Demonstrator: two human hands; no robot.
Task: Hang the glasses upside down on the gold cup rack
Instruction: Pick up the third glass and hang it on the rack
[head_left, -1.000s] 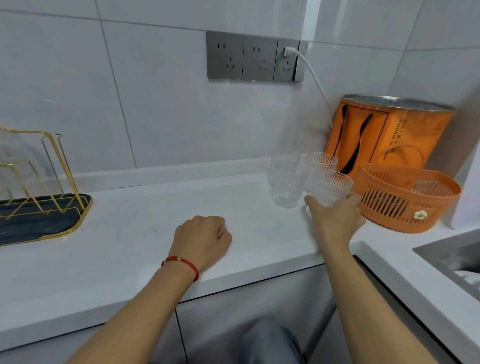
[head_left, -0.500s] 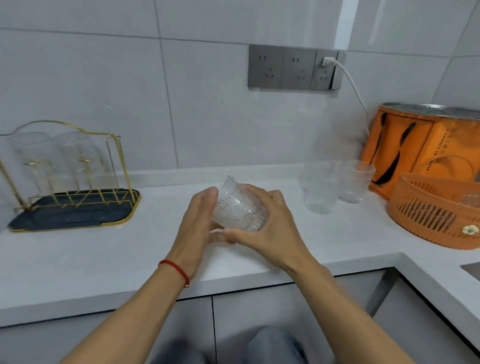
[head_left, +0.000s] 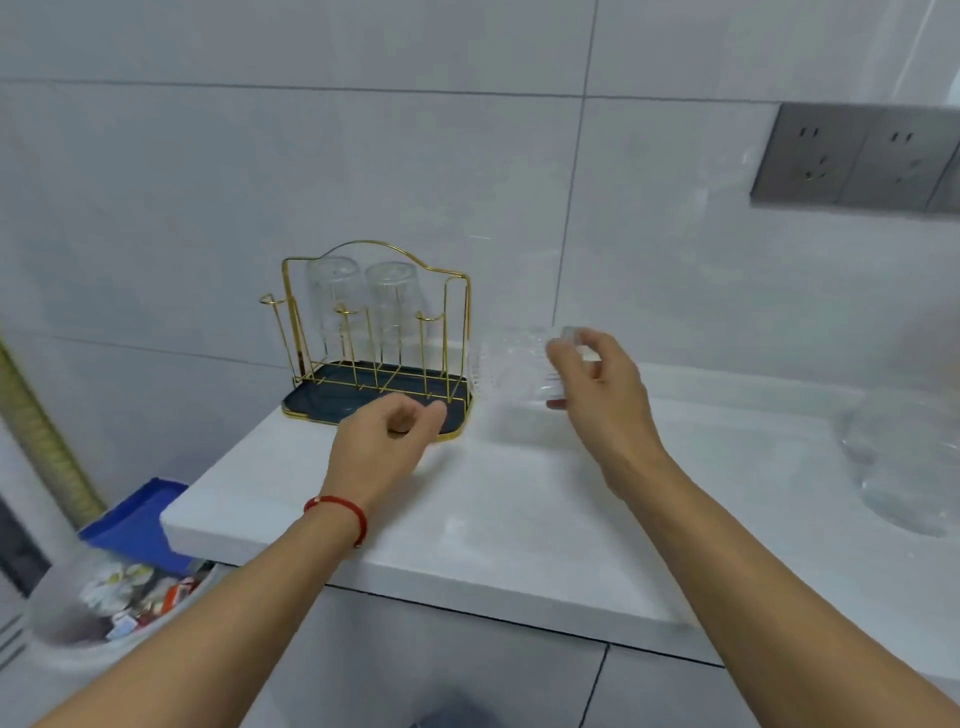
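Note:
The gold cup rack stands on a dark tray at the counter's left end, against the wall. Two clear glasses hang upside down on its rear pegs. My right hand grips a ribbed clear glass, blurred, lying on its side just right of the rack with its mouth toward the rack. My left hand hovers loosely curled in front of the rack's tray and holds nothing. More clear glasses stand blurred at the right edge.
The white counter ends at the left just past the rack. Below that end sit a blue bin and a rubbish bag. Grey wall sockets are at the upper right.
The view swung left toward the rack. My right hand carried the ribbed glass from the middle of the counter to beside the rack. My left hand let go of the glass.

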